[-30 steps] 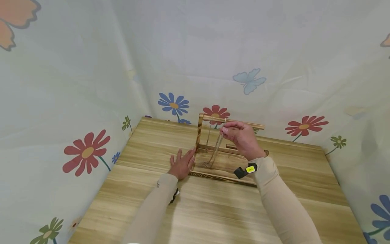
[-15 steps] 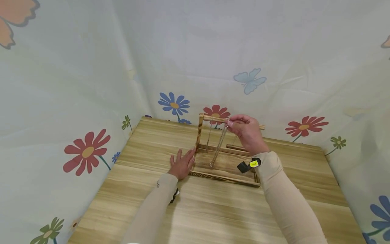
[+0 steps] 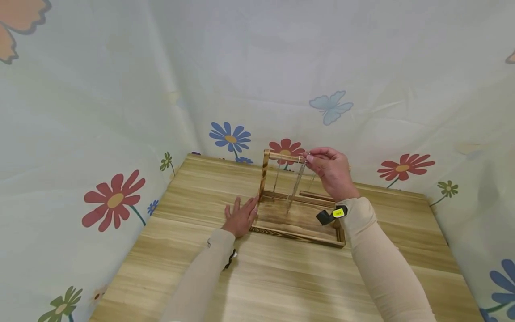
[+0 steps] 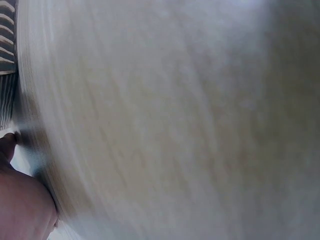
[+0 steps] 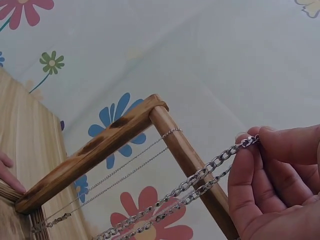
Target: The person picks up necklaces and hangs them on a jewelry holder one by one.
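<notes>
The silver chain necklace with thick flat links [image 5: 200,186] is between the thumb and the fingers of my right hand [image 3: 331,172]; I pinch it at its upper end, and its two strands hang down from my fingertips [image 5: 250,150], just in front of the round top bar of the burnt-wood jewellery stand [image 3: 299,203]; in the right wrist view the strands cross the bar, but I cannot tell if they touch it. In the head view the lower end of the necklace hangs above the flat base of the stand, inside the frame.

A second, thinner silver chain [image 5: 125,172] already hangs over the same bar, nearer to the dark-scorched upright post [image 5: 95,150]; it is a little apart from the chain that I hold.

My left hand [image 3: 240,217] lies flat on the light wooden table [image 3: 261,277], with the fingers straight and a little spread; it grips nothing; its fingertips touch the left edge of the base of the stand. The left wrist view shows only blurred pale wood grain, with a part of my hand [image 4: 22,200] in the lower corner.

Both my arms are in beige sleeves; on the right wrist is a black strap with a small yellow label [image 3: 337,213]. Behind the table hangs a pale cloth printed with red and blue flowers and a light blue butterfly [image 3: 331,106].
</notes>
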Motion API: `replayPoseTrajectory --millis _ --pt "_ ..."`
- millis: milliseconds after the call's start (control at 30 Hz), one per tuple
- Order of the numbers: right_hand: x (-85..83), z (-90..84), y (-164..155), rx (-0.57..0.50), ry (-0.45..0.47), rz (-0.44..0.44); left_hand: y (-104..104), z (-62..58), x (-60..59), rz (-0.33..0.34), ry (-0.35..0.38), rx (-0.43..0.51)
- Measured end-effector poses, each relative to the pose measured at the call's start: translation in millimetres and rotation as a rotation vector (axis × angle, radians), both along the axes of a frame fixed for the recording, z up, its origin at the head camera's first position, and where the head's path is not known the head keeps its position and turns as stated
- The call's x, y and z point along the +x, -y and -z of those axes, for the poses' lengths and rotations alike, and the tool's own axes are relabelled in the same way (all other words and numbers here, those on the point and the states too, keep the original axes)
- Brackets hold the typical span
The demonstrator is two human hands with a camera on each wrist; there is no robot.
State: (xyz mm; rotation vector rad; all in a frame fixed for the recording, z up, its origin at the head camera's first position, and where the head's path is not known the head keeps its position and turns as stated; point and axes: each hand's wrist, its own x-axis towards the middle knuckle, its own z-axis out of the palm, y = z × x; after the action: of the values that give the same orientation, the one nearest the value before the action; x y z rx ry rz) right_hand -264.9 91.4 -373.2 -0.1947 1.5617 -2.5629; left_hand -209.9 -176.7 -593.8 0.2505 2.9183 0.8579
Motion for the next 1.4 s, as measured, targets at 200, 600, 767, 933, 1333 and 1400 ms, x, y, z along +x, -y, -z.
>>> replayPoseTrajectory --millis 200,600,767,933,1333,1400 --pt "-2.6 1.6 -5.1 -0.008 -0.003 0.031 0.7 4.2 -1.5 0.011 -0.021 0.039" --pt "-0.1 3.1 -21.2 -0.041 -0.038 0.082 2.3 7.4 -5.8 0.022 0.007 0.010" --pt "2.1 1.8 -27.6 -0.042 -0.048 0.100 1.4 5.3 -6.5 0.019 0.009 0.014" --pt "4.0 2.6 -34.9 -0.043 -0.064 0.119 0.7 7.2 -7.3 0.017 0.004 0.018" --pt "6.0 -1.2 -51.4 -0.030 -0.085 0.143 3.7 13.9 -7.4 0.006 0.006 0.049" --pt "6.5 -3.1 -54.6 -0.016 -0.089 0.156 3.1 13.0 -7.5 0.010 -0.001 0.057"
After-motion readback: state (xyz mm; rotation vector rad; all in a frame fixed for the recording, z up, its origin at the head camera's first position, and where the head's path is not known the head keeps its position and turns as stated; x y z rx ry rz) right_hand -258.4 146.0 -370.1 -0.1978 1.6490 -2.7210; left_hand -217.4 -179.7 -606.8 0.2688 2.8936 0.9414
